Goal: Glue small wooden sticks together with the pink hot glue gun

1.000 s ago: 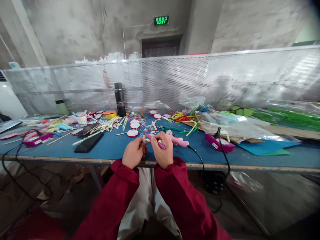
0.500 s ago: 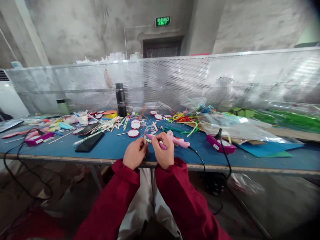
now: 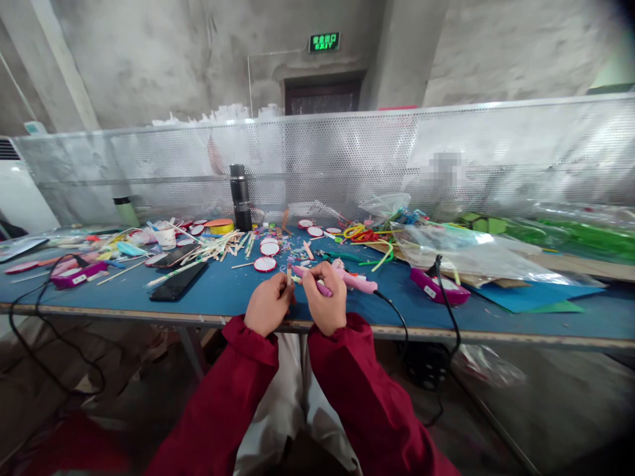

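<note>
Pinching a small wooden stick (image 3: 288, 274) upright, my left hand (image 3: 268, 305) hovers at the near table (image 3: 213, 294) edge; my right hand (image 3: 325, 301) grips a pink stick (image 3: 310, 280), long axis running from 4 toward 10 o'clock, its tip meeting the wood. I judge the joining mid-way, nothing finished between them. A pink glue gun (image 3: 354, 282) lies just beyond at 1 o'clock, red-rimmed discs (image 3: 264, 264) farther at 11.
</note>
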### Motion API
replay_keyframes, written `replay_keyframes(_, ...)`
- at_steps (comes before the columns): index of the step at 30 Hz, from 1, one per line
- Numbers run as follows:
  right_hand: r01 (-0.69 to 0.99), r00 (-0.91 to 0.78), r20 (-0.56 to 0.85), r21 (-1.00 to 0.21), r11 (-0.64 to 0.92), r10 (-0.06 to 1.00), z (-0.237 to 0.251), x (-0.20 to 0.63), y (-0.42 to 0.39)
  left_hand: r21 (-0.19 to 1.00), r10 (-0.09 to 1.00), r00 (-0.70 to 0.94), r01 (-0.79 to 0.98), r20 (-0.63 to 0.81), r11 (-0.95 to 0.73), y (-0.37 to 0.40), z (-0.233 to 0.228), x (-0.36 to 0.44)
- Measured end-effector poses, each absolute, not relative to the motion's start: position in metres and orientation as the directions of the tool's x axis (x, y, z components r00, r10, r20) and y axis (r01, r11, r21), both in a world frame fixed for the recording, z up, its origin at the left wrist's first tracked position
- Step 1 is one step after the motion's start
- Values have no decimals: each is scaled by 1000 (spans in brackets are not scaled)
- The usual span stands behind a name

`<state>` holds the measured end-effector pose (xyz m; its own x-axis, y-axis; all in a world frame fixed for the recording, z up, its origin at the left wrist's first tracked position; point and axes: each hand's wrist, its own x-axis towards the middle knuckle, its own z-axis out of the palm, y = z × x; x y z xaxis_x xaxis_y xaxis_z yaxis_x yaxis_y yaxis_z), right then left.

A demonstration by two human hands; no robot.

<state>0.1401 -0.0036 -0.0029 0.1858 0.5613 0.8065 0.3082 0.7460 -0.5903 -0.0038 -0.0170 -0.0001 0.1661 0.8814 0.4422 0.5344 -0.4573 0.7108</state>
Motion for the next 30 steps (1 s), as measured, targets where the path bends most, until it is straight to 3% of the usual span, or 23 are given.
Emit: replay_keyframes(30, 301, 191, 800, -600, 742, 569, -3, 140, -4, 732, 887, 175, 508, 428, -454, -19, 2, -5)
